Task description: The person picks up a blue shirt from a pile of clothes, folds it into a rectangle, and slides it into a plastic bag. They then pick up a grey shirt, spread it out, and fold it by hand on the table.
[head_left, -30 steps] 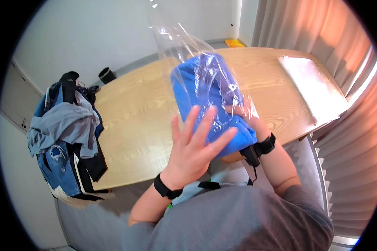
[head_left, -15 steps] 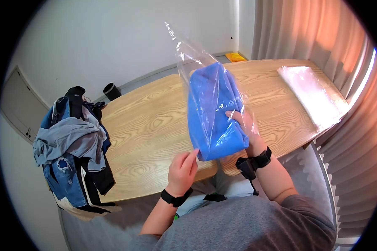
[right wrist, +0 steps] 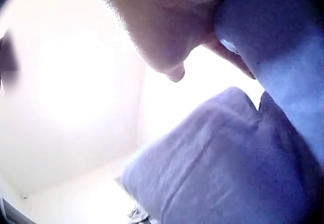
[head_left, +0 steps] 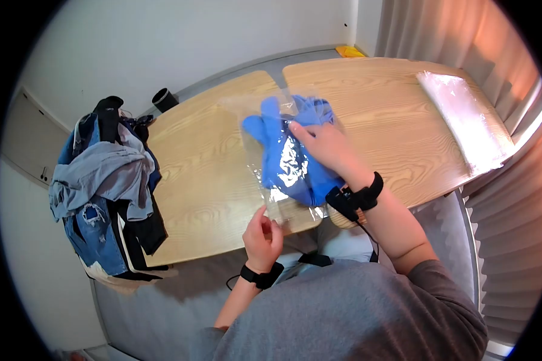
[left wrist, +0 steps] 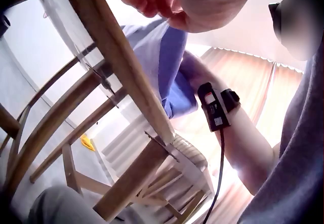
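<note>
A folded blue garment [head_left: 271, 141] is inside a clear plastic bag [head_left: 252, 157], held over the near middle of the table. My right hand [head_left: 328, 147] grips the garment from the right, thumb across its top and the other fingers mostly hidden. Seen from the right wrist, blue cloth [right wrist: 202, 158] fills the lower right, close under the right hand [right wrist: 167, 26]. My left hand [head_left: 263, 240] pinches the bag near its near-left corner, fingers curled. In the left wrist view, the left hand [left wrist: 187, 4] is just above the hanging blue cloth [left wrist: 174, 57].
A pile of clothes [head_left: 105, 180], with jeans and a grey top, lies on the table's left end. A stack of clear plastic bags [head_left: 464, 123] lies at the right end. The wooden table [head_left: 205, 162] shows a seam across it. A black bin [head_left: 164, 100] stands behind.
The left hand went from spread over the bag to curled at its near edge. The bagged garment has tipped down and turned, and the right hand now shows on top of it.
</note>
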A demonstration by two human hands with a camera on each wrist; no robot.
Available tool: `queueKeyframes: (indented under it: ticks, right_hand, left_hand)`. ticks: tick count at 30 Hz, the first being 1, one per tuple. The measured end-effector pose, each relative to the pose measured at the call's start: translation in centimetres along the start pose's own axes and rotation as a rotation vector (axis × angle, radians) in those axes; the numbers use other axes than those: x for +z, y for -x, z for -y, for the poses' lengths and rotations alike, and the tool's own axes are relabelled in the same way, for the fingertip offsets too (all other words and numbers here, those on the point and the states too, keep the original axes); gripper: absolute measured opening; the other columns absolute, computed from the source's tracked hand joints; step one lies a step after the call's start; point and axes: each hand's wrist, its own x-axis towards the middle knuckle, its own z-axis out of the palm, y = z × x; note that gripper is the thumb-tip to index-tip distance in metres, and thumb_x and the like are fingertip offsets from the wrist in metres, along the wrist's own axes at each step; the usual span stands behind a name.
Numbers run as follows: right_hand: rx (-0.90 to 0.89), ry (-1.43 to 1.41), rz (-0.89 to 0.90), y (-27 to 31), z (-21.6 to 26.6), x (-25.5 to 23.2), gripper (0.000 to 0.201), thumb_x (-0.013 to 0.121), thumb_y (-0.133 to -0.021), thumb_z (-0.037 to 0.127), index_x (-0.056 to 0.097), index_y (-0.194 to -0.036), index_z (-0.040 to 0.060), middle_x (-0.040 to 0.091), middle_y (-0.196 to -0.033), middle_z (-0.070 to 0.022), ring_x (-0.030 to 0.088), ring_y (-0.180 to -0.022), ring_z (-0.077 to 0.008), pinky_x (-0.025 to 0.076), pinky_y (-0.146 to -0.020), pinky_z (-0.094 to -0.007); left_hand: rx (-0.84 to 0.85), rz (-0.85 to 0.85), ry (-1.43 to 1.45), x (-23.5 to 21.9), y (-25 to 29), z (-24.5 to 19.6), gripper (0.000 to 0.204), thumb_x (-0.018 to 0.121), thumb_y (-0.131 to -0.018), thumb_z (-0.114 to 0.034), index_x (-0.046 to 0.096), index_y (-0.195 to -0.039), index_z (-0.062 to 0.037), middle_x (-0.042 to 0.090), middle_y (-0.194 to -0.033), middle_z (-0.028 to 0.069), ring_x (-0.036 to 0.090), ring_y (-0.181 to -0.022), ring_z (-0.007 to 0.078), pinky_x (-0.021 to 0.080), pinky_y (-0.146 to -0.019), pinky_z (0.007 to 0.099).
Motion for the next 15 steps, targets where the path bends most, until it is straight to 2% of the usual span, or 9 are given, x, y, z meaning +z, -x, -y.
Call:
queueKeyframes:
  ticks: [1, 3, 4, 6, 9, 11, 13, 14, 15]
  right_hand:
    - [-0.004, -0.052, 0.118, 0.5, 0.9, -1.7, 0.053, 0.045, -0.089, 0.052, 0.067, -0.095, 0.0044, 0.064, -0.086, -0.0205, 0.057, -0.092, -0.0377, 0.043, -0.085, -0.0415]
    - [-0.14, 0.104, -0.089, 0.1, -1.5, 0.6, 0.044, 0.051, -0.087, 0.045, 0.066, -0.1, 0.0058, 0.062, -0.097, -0.0208, 0.053, -0.102, -0.0365, 0.042, -0.087, -0.0402]
    - [-0.184, 0.073, -0.037, 0.1, -2.4, 0.5, 0.034, 0.059, -0.085, 0.031, 0.061, -0.11, 0.0082, 0.057, -0.108, -0.0207, 0.048, -0.109, -0.0354, 0.04, -0.091, -0.0395]
    - [-0.207, 0.04, -0.03, -0.2, -3.9, 0.6, 0.035, 0.06, -0.083, 0.026, 0.057, -0.114, 0.0088, 0.054, -0.113, -0.0207, 0.048, -0.11, -0.0356, 0.04, -0.092, -0.0397]
    - [-0.264, -0.056, -0.037, -0.3, -4.4, 0.5, 0.042, 0.061, -0.082, 0.016, 0.051, -0.121, 0.0095, 0.05, -0.119, -0.0217, 0.047, -0.111, -0.0371, 0.039, -0.095, -0.0404]
    - [-0.29, -0.122, -0.045, -0.5, -4.8, 0.6, 0.045, 0.061, -0.081, 0.013, 0.049, -0.124, 0.0096, 0.048, -0.121, -0.0227, 0.047, -0.113, -0.0384, 0.038, -0.096, -0.0408]
    - [-0.178, 0.108, -0.063, -0.7, -5.8, 1.2, 0.047, 0.061, -0.081, 0.011, 0.047, -0.125, 0.0092, 0.044, -0.126, -0.0241, 0.045, -0.114, -0.0404, 0.038, -0.097, -0.0417]
    - [-0.176, 0.106, -0.059, -0.5, -6.2, 1.6, 0.047, 0.061, -0.081, 0.011, 0.047, -0.125, 0.0092, 0.044, -0.126, -0.0241, 0.045, -0.114, -0.0404, 0.038, -0.097, -0.0417]
    - [-0.168, 0.262, -0.055, -0.2, -6.5, 1.9, 0.046, 0.061, -0.08, 0.013, 0.047, -0.124, 0.0065, 0.041, -0.128, -0.0258, 0.045, -0.114, -0.0407, 0.039, -0.097, -0.0413]
  left_hand:
    - [-0.083, -0.009, 0.005, -0.1, -0.1, -0.2, 0.039, 0.063, -0.075, -0.003, 0.049, -0.112, 0.0018, 0.052, -0.072, 0.0098, 0.051, -0.058, 0.0194, 0.043, -0.052, 0.0293]
    - [-0.059, -0.029, -0.03, 0.0, -0.3, -0.3, 0.05, 0.065, -0.075, -0.007, 0.043, -0.119, 0.0018, 0.051, -0.07, 0.0089, 0.05, -0.055, 0.0174, 0.041, -0.05, 0.028]
    - [-0.033, -0.082, -0.013, 0.1, -0.3, -0.2, 0.055, 0.065, -0.075, -0.007, 0.038, -0.123, 0.0016, 0.05, -0.07, 0.0085, 0.05, -0.054, 0.0166, 0.041, -0.049, 0.0279]
    - [0.0, -0.136, -0.009, -0.1, -0.5, -0.3, 0.062, 0.063, -0.077, -0.005, 0.029, -0.129, 0.001, 0.049, -0.069, 0.0077, 0.048, -0.053, 0.0135, 0.04, -0.049, 0.0264]
    - [-0.13, -0.222, 0.152, -0.2, -0.9, -1.2, 0.059, 0.06, -0.079, -0.001, 0.03, -0.129, 0.0014, 0.048, -0.066, 0.0063, 0.046, -0.053, 0.0118, 0.038, -0.048, 0.0245]
    - [-0.089, -0.206, 0.065, -0.7, -0.7, -0.5, 0.054, 0.056, -0.079, 0.003, 0.034, -0.128, 0.0017, 0.046, -0.061, 0.0047, 0.045, -0.05, 0.0108, 0.037, -0.047, 0.0236]
    - [0.015, -0.145, -0.013, -0.8, -0.4, -0.1, 0.049, 0.053, -0.078, 0.005, 0.039, -0.124, 0.0021, 0.044, -0.055, 0.0037, 0.044, -0.047, 0.011, 0.037, -0.046, 0.024]
    - [0.011, -0.144, -0.015, -0.7, -0.3, -0.1, 0.049, 0.053, -0.078, 0.005, 0.039, -0.124, 0.0021, 0.044, -0.055, 0.0037, 0.044, -0.047, 0.011, 0.037, -0.046, 0.024]
    - [-0.007, -0.129, -0.003, -0.7, -0.2, -0.3, 0.047, 0.052, -0.077, 0.005, 0.041, -0.123, 0.002, 0.044, -0.055, 0.004, 0.044, -0.047, 0.0112, 0.038, -0.046, 0.0243]
